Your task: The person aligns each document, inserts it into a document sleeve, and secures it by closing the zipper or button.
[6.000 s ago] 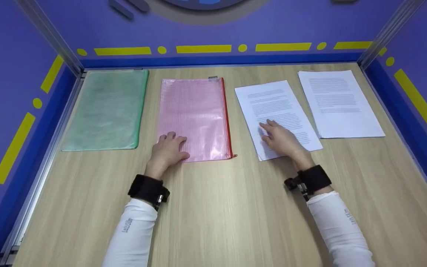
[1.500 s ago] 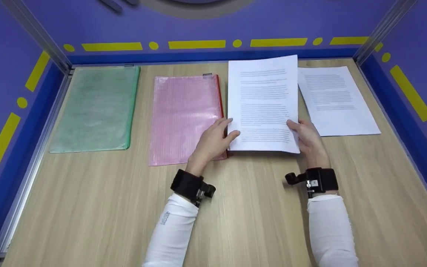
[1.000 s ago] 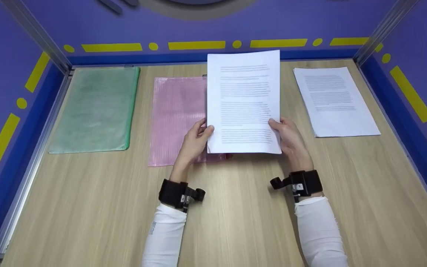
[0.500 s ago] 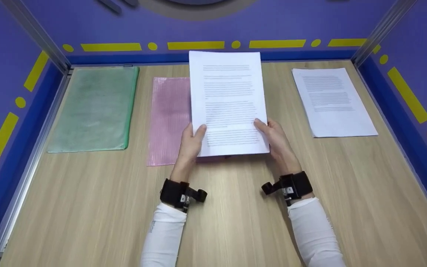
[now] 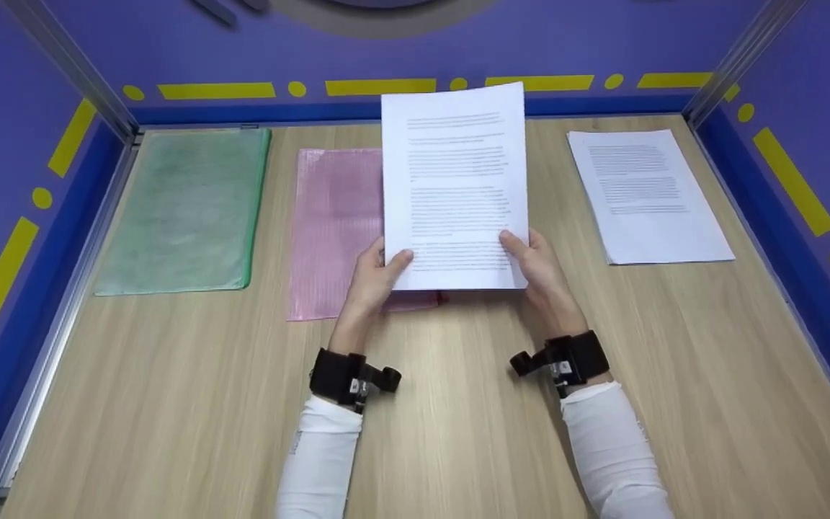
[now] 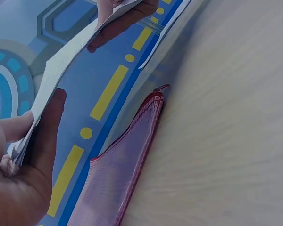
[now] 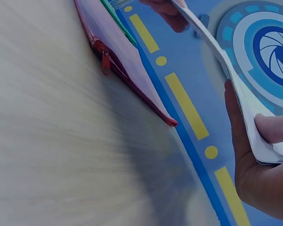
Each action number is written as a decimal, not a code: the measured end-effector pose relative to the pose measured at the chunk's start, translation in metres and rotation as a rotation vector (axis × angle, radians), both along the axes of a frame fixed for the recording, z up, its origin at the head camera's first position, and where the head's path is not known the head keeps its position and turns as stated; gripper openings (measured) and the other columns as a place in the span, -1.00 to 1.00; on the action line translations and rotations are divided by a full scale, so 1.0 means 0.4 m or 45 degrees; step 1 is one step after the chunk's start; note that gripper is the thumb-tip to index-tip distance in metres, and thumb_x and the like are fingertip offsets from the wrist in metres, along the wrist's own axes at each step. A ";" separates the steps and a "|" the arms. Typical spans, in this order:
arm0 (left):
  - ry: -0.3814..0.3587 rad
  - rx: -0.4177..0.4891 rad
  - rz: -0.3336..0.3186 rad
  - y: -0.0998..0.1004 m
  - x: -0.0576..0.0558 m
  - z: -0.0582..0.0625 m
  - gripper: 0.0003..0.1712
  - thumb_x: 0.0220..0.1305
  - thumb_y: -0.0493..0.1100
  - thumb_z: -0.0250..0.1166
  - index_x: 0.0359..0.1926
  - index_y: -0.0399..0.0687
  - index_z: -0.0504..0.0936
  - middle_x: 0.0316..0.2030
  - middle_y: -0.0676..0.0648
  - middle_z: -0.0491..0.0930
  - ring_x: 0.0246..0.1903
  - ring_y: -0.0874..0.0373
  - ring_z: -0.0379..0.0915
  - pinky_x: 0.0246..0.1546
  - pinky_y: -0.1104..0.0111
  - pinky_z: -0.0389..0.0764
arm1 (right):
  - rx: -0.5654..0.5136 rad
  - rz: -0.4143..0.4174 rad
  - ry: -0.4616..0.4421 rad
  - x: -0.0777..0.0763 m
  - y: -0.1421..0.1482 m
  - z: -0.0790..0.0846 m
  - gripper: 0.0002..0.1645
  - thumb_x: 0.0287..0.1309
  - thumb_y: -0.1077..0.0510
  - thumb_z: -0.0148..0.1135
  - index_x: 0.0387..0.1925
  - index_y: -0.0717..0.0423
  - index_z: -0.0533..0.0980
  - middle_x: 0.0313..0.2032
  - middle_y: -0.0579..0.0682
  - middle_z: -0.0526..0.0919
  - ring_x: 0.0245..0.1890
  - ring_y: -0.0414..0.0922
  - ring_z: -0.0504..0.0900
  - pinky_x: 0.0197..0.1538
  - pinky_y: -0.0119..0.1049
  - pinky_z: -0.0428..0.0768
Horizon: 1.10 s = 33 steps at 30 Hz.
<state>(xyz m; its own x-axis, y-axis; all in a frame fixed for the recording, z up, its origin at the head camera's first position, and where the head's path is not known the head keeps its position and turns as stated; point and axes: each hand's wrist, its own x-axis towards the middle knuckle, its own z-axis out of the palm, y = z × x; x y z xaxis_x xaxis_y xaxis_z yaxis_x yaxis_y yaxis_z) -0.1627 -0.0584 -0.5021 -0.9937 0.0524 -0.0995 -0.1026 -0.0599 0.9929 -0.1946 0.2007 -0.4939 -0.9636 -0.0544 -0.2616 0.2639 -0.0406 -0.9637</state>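
Note:
A stack of printed paper [image 5: 456,194] is held up above the table, its text side toward the head camera. My left hand [image 5: 372,277] grips its left edge, thumb on the front and fingers behind. On the opposite edge my right hand [image 5: 545,274] pinches the sheets the same way. Both wrist views show the stack raised off the table, bent a little between the hands. Behind and below it lies a pink zipper pouch [image 5: 336,231], its right part hidden by the paper in the head view. The red zipper pull [image 7: 105,62] shows in the right wrist view.
A green zipper pouch [image 5: 183,213] lies at the left of the wooden table [image 5: 444,418]. At the right lies a second stack of printed paper [image 5: 649,198]. Blue-purple walls [image 5: 559,43] with yellow markings enclose the back and sides.
The paper stack, earlier flat on the table under the right hand, was lifted, gripped by both hands and carried left over the pink pouch. In the last half second it rose slightly and shifted right.

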 end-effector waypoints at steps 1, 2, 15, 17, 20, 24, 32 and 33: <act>-0.004 -0.008 -0.013 -0.001 0.000 0.001 -0.52 0.39 -0.25 0.20 0.29 -0.25 0.44 0.02 -0.32 0.68 -0.10 0.00 0.71 -0.01 0.25 0.70 | -0.009 -0.009 -0.002 -0.002 0.005 0.000 -0.49 0.47 0.10 0.01 0.32 0.25 0.34 -0.31 -0.17 0.72 -0.29 -0.23 0.72 -0.26 -0.38 0.66; -0.010 -0.013 -0.025 -0.002 0.000 0.001 -0.51 0.38 -0.27 0.21 0.29 -0.26 0.44 0.00 -0.33 0.68 -0.13 0.02 0.72 -0.03 0.26 0.70 | -0.010 -0.011 -0.001 -0.004 0.011 0.000 -0.49 0.47 0.10 0.00 0.33 0.26 0.33 -0.31 -0.18 0.72 -0.29 -0.24 0.73 -0.25 -0.38 0.66; -0.220 0.014 -0.143 -0.018 0.008 0.022 -0.46 0.29 -0.40 0.26 0.29 -0.30 0.44 -0.17 -0.30 0.71 -0.34 0.11 0.72 -0.19 0.31 0.75 | -0.047 -0.031 -0.015 -0.017 0.076 0.004 -0.44 0.47 0.10 0.00 0.37 0.27 0.28 -0.29 -0.20 0.74 -0.27 -0.25 0.73 -0.22 -0.38 0.68; -0.208 -0.054 -0.173 -0.022 0.006 0.028 -0.49 0.32 -0.36 0.25 0.28 -0.28 0.46 -0.13 -0.32 0.71 -0.33 0.09 0.72 -0.17 0.30 0.74 | -0.050 -0.039 -0.009 -0.018 0.085 0.004 -0.44 0.47 0.10 -0.01 0.38 0.28 0.27 -0.29 -0.20 0.74 -0.26 -0.26 0.73 -0.21 -0.39 0.68; -0.164 -0.199 -0.236 -0.022 -0.002 0.034 -0.54 0.39 -0.26 0.21 0.27 -0.25 0.48 -0.06 -0.32 0.70 -0.27 0.03 0.73 -0.12 0.24 0.74 | -0.059 -0.072 0.000 -0.020 0.101 0.004 -0.45 0.47 0.11 -0.01 0.36 0.29 0.27 -0.30 -0.21 0.74 -0.27 -0.27 0.73 -0.23 -0.41 0.68; -0.090 -0.460 -0.298 -0.015 -0.013 0.035 -0.55 0.44 -0.14 0.17 0.27 -0.19 0.50 -0.03 -0.25 0.71 -0.18 -0.06 0.72 -0.09 0.19 0.72 | -0.082 -0.115 -0.010 -0.021 0.123 0.003 -0.48 0.47 0.12 -0.01 0.33 0.28 0.29 -0.32 -0.23 0.74 -0.28 -0.29 0.73 -0.23 -0.42 0.68; 0.063 -0.944 -0.292 0.014 -0.038 0.028 -0.55 0.43 -0.04 0.17 0.24 -0.12 0.56 0.18 -0.17 0.60 0.17 -0.07 0.56 0.22 0.14 0.54 | -0.186 -0.173 -0.058 -0.017 0.160 0.004 -0.66 0.46 0.13 -0.01 0.18 0.13 0.34 -0.33 -0.20 0.76 -0.30 -0.27 0.75 -0.24 -0.42 0.69; 0.069 -0.992 -0.284 0.020 -0.041 0.027 -0.55 0.42 -0.04 0.17 0.24 -0.12 0.55 0.20 -0.19 0.59 0.18 -0.09 0.54 0.24 0.12 0.52 | -0.193 -0.175 -0.061 -0.016 0.162 0.005 -0.62 0.47 0.13 -0.01 0.22 0.15 0.32 -0.32 -0.20 0.76 -0.29 -0.27 0.75 -0.23 -0.41 0.69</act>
